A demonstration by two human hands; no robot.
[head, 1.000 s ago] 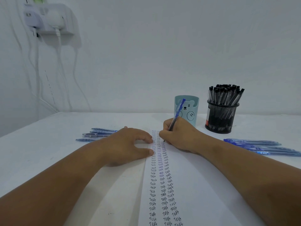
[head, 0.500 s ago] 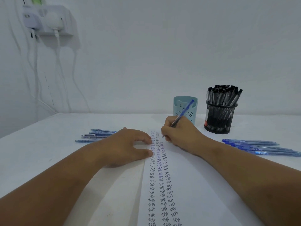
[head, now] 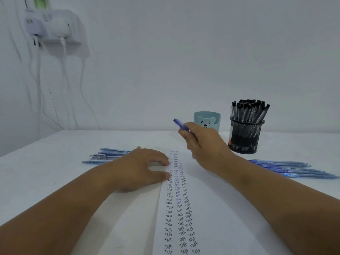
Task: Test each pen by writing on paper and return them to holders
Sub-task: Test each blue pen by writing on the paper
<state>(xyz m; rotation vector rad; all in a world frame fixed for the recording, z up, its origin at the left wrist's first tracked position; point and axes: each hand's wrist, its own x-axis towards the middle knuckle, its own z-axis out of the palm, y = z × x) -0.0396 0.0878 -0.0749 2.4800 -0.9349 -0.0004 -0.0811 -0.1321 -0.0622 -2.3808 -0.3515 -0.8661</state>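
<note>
So the right hand [head: 206, 142] is up off the long white paper sheet [head: 211, 208], fingers curled round a translucent blue ballpoint pen [head: 181, 125] whose free end pokes out toward 10 o'clock, above the desk and not touching anything. The left hand [head: 141, 168] lies flat-ish on the paper's left edge with relaxed fingers, fingertips [head: 166, 161] and thumb right at the first column of writing, holding nothing, just pressing the sheet down. The paper runs from 6 o'clock up the middle of the white desk [head: 55, 162] and carries three narrow columns of the handwritten word "Test", mostly dark ink with a few bluish ones mixed in. Just behind the raised hand at about 12 o'clock sits a pale teal cup-shaped holder with a bear face [head: 207, 119], partly hidden by the knuckles; can't tell what's inside it. Next to it, at roughly 1 o'clock, a black wire-mesh holder [head: 246, 134] is packed with upright clear pens with black caps [head: 249, 111]. A few loose blue pens [head: 108, 155] lie on the desk at 9 o'clock beyond the left hand, and another bunch of blue pens [head: 294, 168] lies at 3 o'clock past the right forearm. A white wall socket with plugs and hanging cables [head: 53, 26] is up at 10 o'clock.
</note>
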